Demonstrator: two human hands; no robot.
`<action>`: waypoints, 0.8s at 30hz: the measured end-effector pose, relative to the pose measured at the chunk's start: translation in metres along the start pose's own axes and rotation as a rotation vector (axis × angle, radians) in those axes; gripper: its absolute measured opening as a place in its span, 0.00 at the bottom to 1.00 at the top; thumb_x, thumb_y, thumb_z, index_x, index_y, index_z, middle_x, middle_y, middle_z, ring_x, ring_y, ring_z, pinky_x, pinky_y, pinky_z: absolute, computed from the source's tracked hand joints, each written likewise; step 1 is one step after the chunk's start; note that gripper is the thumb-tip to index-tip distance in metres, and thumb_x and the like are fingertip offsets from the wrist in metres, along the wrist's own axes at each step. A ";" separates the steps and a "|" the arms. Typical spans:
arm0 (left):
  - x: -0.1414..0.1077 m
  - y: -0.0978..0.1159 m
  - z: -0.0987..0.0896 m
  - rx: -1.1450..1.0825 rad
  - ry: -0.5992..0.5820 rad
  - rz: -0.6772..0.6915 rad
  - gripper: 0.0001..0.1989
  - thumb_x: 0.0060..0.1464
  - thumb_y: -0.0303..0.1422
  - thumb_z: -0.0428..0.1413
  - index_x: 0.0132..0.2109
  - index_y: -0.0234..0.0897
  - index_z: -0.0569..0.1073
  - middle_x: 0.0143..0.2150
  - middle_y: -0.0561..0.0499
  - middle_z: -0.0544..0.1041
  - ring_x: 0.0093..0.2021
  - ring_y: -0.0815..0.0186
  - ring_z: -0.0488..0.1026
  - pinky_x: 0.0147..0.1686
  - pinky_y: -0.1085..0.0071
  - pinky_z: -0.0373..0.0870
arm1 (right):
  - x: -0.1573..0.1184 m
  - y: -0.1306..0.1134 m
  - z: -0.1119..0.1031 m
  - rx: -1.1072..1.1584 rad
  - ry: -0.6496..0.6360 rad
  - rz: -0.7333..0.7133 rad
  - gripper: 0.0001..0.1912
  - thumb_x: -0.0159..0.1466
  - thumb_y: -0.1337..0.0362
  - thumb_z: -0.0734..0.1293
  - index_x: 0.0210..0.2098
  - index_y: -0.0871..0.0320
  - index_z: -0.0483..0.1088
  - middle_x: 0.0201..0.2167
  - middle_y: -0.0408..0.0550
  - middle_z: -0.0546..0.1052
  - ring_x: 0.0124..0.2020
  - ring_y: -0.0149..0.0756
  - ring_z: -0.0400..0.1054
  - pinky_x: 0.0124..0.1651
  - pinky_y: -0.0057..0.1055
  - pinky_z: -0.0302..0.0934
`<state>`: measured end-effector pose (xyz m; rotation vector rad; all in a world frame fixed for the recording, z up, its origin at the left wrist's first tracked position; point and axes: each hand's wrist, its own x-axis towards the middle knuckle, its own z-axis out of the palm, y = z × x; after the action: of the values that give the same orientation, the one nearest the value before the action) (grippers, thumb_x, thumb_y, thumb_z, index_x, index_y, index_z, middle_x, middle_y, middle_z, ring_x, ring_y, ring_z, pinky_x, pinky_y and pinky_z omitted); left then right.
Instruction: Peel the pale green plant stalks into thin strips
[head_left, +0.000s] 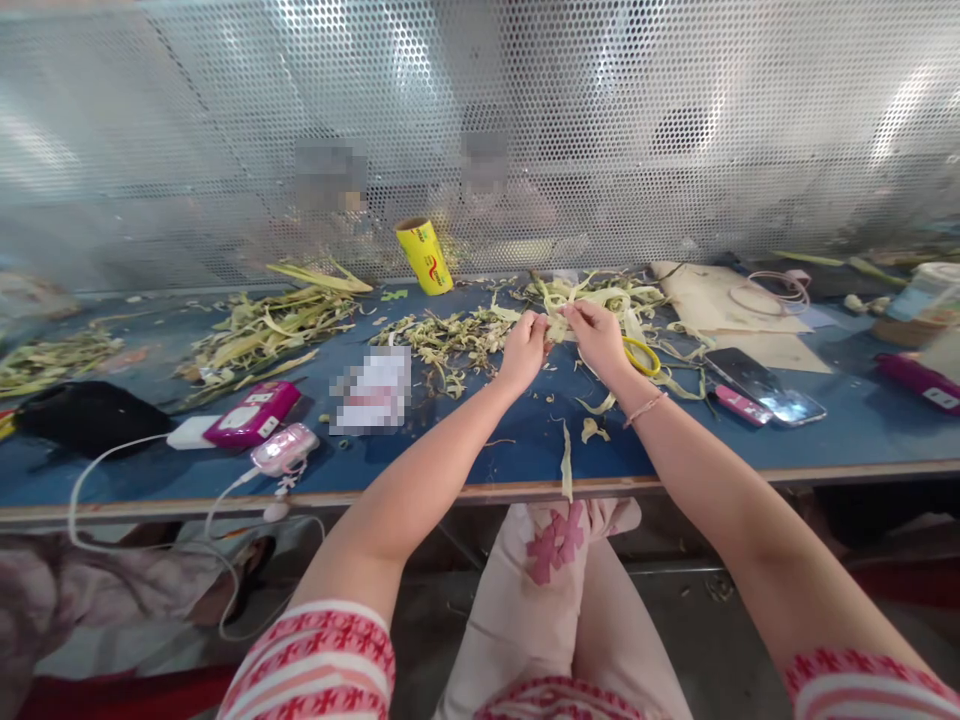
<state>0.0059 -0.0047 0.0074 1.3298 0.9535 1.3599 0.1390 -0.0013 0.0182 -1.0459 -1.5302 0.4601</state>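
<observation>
Both hands meet over the blue table near a heap of pale green plant strips [630,292]. My left hand [526,350] is closed, its fingertips pinching a pale leafy piece [556,326]. Close beside it, my right hand [597,335] is also closed on the same pale piece, thumb and finger together. Yellow-handled scissors or a ring [642,356] lies by my right wrist. Left of my hands is a spread of small curled plant bits [457,340]. One loose strip [566,462] hangs at the table's front edge.
A yellow tube [425,257] stands at the mesh wall. Further left lie a leaf pile [277,325], purple device [253,413], pink device [285,450] with cables, and black pouch [94,417]. On the right are cardboard [720,297], a phone [765,385] and a cup [926,300].
</observation>
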 end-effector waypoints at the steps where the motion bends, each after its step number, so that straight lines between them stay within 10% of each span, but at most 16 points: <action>1: 0.000 0.001 -0.001 0.049 0.021 0.029 0.14 0.57 0.43 0.56 0.31 0.39 0.67 0.17 0.57 0.61 0.21 0.68 0.65 0.31 0.70 0.59 | 0.000 0.000 -0.001 -0.003 0.017 -0.005 0.20 0.60 0.47 0.62 0.29 0.57 0.74 0.25 0.45 0.73 0.27 0.34 0.63 0.32 0.32 0.57; 9: -0.008 0.018 -0.001 0.254 0.052 0.192 0.11 0.58 0.36 0.57 0.29 0.38 0.68 0.21 0.54 0.65 0.27 0.67 0.68 0.36 0.71 0.61 | 0.006 0.008 -0.004 0.016 0.078 0.028 0.18 0.60 0.51 0.63 0.29 0.58 0.75 0.24 0.46 0.72 0.30 0.35 0.64 0.37 0.33 0.59; 24: 0.016 0.002 -0.023 0.449 0.201 0.293 0.22 0.62 0.51 0.44 0.33 0.38 0.67 0.16 0.58 0.57 0.16 0.71 0.60 0.23 0.71 0.56 | 0.007 0.003 -0.006 0.126 0.129 0.093 0.13 0.62 0.60 0.64 0.23 0.60 0.68 0.19 0.38 0.57 0.25 0.26 0.52 0.31 0.27 0.48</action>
<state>-0.0163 0.0122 0.0104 1.7459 1.2925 1.5825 0.1461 0.0045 0.0220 -1.0319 -1.3262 0.5367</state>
